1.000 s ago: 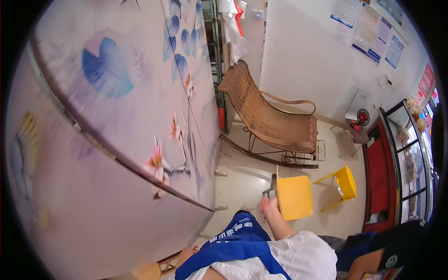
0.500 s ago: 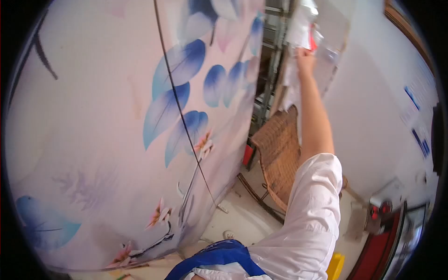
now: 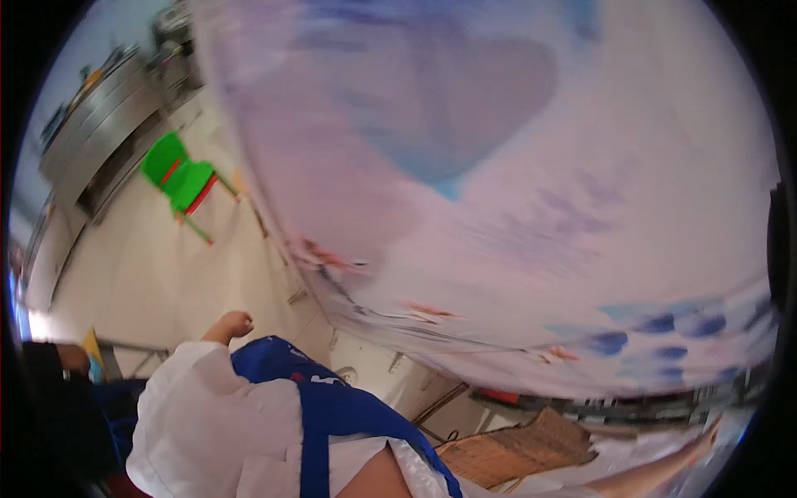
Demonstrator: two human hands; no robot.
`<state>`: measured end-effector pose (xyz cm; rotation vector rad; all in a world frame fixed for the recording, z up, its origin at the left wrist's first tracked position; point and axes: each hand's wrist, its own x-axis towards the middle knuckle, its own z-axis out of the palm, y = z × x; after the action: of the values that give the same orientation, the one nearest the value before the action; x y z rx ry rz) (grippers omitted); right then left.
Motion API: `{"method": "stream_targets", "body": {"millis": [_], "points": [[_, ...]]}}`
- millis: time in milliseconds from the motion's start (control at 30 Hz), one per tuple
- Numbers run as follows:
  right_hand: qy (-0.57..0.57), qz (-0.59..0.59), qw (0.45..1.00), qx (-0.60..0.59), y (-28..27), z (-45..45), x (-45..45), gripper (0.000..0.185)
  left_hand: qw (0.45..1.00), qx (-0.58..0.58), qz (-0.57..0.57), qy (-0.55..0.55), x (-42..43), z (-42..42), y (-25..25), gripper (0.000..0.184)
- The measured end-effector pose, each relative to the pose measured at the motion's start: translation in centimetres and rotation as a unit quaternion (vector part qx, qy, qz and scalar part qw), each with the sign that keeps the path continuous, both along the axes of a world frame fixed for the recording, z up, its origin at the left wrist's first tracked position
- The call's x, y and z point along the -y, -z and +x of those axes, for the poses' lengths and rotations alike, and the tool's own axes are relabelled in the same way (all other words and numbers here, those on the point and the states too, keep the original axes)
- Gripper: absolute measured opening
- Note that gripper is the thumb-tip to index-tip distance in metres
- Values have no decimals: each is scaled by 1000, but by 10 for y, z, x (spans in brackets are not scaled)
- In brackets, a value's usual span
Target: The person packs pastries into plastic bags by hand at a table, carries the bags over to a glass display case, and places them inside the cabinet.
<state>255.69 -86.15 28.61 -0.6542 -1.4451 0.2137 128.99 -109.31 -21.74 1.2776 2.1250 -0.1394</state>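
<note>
Head view: right hand (image 3: 708, 437) at the end of an outstretched arm, blurred, grip and any hold impossible to tell; wicker chair (image 3: 523, 448) bodyward of it, near the forearm, long axis roughly alike in slant. Left hand (image 3: 239, 322) farther away, loosely curled, full closure uncertain, no held object discernible. Above both, floral panel (image 3: 498, 232); beside right hand, dark rack (image 3: 664, 407); beyond left hand, green chair (image 3: 187, 178).

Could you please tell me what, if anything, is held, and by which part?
The left hand holds nothing visible; the right hand is too blurred to tell.
</note>
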Motion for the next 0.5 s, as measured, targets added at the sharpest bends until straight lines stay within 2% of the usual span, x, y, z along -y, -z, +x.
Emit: {"method": "stream_targets", "body": {"millis": [33,67,133,233,300,333,367,400,433,467,500], "points": [[22,15,999,31,-1,-49,7,35,1000,-10,2,-4,1,1,-1,35],[175,27,982,57,-5,-98,17,33,1000,-22,5,-1,-2,1,-4,35],[312,18,947,77,1,-259,29,28,1000,12,6,-21,-11,5,-25,36],[329,-31,939,96,45,-461,49,21,998,61,9,22,-30,1,-38,41],[253,-120,953,117,93,-586,70,17,991,114,36,55,-46,0,-68,43],[189,-180,956,132,119,-648,83,14,986,141,53,77,-52,0,-83,43],[109,-242,952,154,144,-712,94,12,971,188,121,89,-53,-7,-85,41],[12,-307,932,191,169,-776,107,10,957,236,144,91,-54,-12,-103,39],[-87,-350,904,230,193,-840,120,9,932,254,223,131,-52,-16,-128,33],[-210,-440,806,337,196,-900,121,10,899,310,284,122,-45,-21,-163,30],[-227,-472,766,373,243,-955,126,10,856,375,333,122,-35,-32,-193,33]]}}
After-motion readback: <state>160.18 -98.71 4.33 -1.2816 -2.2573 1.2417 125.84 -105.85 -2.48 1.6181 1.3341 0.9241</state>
